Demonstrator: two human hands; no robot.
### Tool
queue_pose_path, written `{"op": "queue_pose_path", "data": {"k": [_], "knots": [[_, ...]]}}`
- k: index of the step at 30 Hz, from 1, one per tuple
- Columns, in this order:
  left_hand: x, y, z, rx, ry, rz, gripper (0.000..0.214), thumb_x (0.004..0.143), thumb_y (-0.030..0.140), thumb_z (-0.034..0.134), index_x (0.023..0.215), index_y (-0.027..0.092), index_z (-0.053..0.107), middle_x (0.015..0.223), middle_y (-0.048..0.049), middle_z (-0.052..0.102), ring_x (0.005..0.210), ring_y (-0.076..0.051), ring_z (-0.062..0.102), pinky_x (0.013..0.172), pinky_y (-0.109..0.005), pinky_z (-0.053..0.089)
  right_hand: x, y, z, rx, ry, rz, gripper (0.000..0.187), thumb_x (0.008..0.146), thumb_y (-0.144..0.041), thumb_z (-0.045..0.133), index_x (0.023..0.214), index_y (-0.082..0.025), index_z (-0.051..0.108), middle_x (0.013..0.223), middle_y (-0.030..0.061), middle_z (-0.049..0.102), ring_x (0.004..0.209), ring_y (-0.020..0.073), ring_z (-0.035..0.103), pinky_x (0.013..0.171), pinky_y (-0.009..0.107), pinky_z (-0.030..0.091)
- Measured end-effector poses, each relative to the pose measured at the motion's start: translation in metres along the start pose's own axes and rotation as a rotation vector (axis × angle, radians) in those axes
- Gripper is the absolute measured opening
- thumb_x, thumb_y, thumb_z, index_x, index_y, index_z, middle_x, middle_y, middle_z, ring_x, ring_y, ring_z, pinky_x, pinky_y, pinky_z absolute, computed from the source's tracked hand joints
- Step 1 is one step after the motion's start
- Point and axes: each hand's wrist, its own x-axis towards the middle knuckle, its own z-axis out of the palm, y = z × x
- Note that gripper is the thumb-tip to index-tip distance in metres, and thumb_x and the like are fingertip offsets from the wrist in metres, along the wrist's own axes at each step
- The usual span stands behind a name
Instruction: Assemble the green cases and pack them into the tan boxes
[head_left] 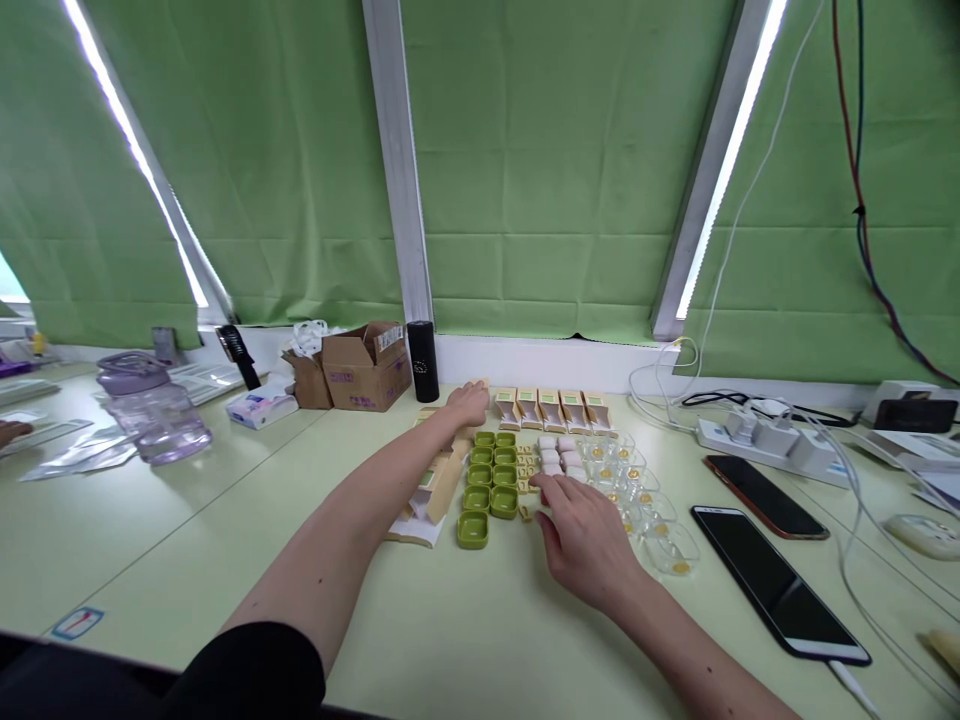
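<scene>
My left hand (468, 403) reaches far across the pale green table (465, 640), its fingers curled on a small tan box at the left end of a row of tan and green boxes (553, 408). My right hand (581, 530) rests on the table with fingers spread, its fingertips touching small tan pieces (527, 470) beside the green square trays (491, 480). White blocks (559, 452) and clear cups with yellow dots (637, 490) lie just beyond it. Flat cardboard sleeves (435, 490) lie under my left forearm.
Two phones (772, 580) (765, 497) lie at the right, near a white power strip (757, 435) with cables. A black cylinder (422, 361), a cardboard box (365, 368), a tissue pack (261, 408) and a clear jug (154, 408) stand at the back left. Another person's hand (11, 432) shows at the far left.
</scene>
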Motion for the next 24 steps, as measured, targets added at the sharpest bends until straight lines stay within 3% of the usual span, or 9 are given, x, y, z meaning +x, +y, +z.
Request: {"op": "queue_pose_path", "data": {"k": [4,8,14,18,20,24], "knots": [[-0.007,0.002,-0.015,-0.046,0.022,-0.033,0.035,0.099,0.034,0.069,0.129,0.016,0.066,0.139,-0.0134,0.063,0.117,-0.028,0.067,0.099,-0.048,0.059,-0.001,0.0,0.001,-0.002,-0.005,-0.012,0.034,0.091,-0.011,0.057,0.123,-0.021,0.058,0.109,0.0089,0.074,0.093,0.0259,0.068,0.076,0.035,0.042],[-0.022,0.004,-0.039,-0.116,0.144,-0.05,0.029,0.093,0.021,0.064,0.119,0.017,0.075,0.144,-0.0162,0.063,0.119,-0.033,0.069,0.101,-0.044,0.057,-0.002,0.001,0.005,-0.018,-0.026,-0.023,0.024,0.091,-0.011,0.058,0.112,-0.022,0.063,0.102,0.0074,0.075,0.091,0.0251,0.067,0.075,0.035,0.04],[-0.072,0.02,-0.065,-0.206,0.361,-0.022,0.038,0.099,0.017,0.046,0.126,0.019,0.072,0.125,-0.0093,0.077,0.12,-0.029,0.068,0.101,-0.041,0.055,-0.001,0.001,0.005,-0.024,-0.084,-0.003,0.012,0.092,-0.012,0.058,0.091,-0.021,0.066,0.089,0.0052,0.075,0.083,0.0228,0.066,0.071,0.034,0.033],[-0.125,0.034,-0.066,-0.247,0.458,0.044,0.03,0.102,0.021,0.048,0.116,0.022,0.074,0.115,-0.0056,0.079,0.112,-0.026,0.069,0.097,-0.039,0.054,-0.002,-0.001,0.005,-0.049,-0.131,-0.004,0.013,0.092,-0.012,0.058,0.088,-0.021,0.066,0.083,0.0049,0.075,0.077,0.0218,0.066,0.067,0.035,0.029],[-0.15,0.04,-0.061,-0.316,0.574,0.105,0.024,0.101,0.021,0.052,0.108,0.02,0.074,0.106,-0.0067,0.08,0.103,-0.025,0.07,0.091,-0.04,0.054,-0.003,-0.002,0.007,-0.054,-0.14,-0.013,0.012,0.092,-0.013,0.059,0.088,-0.021,0.067,0.083,0.0052,0.075,0.077,0.0218,0.066,0.066,0.035,0.028],[-0.186,0.047,-0.047,-0.334,0.612,0.19,0.019,0.098,0.015,0.055,0.097,0.019,0.074,0.09,-0.0075,0.077,0.088,-0.024,0.067,0.079,-0.038,0.052,-0.004,-0.004,0.011,-0.027,-0.161,-0.031,0.011,0.091,-0.013,0.059,0.089,-0.021,0.067,0.085,0.0049,0.076,0.076,0.0215,0.067,0.065,0.034,0.026]]}}
